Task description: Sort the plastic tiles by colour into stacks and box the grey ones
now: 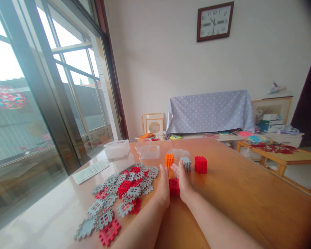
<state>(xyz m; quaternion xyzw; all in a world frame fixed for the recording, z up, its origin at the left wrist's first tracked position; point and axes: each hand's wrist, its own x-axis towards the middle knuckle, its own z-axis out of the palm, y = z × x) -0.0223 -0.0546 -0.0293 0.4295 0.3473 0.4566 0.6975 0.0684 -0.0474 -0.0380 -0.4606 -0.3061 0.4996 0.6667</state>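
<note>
A stack of red interlocking plastic tiles [174,188] stands on the wooden table, squeezed between my two palms. My left hand [163,186] presses along its left side, fingers straight and pointing away from me. Against the right side lies my right hand [184,185], fingers also stretched forward. Just beyond the fingertips are an orange tile stack [169,161] and a grey tile stack [187,164], the grey one partly behind my right fingers. Farther right sits another red stack [200,165]. Left of my left hand, loose grey and red tiles [124,188] lie in a spread heap.
Clear plastic containers [149,152] and a white lidded box [116,150] stand toward the back left. A printed sheet [91,172] lies near the left table edge. Behind the table [238,186] are a cloth-covered object [209,112] and a low wooden table [287,155].
</note>
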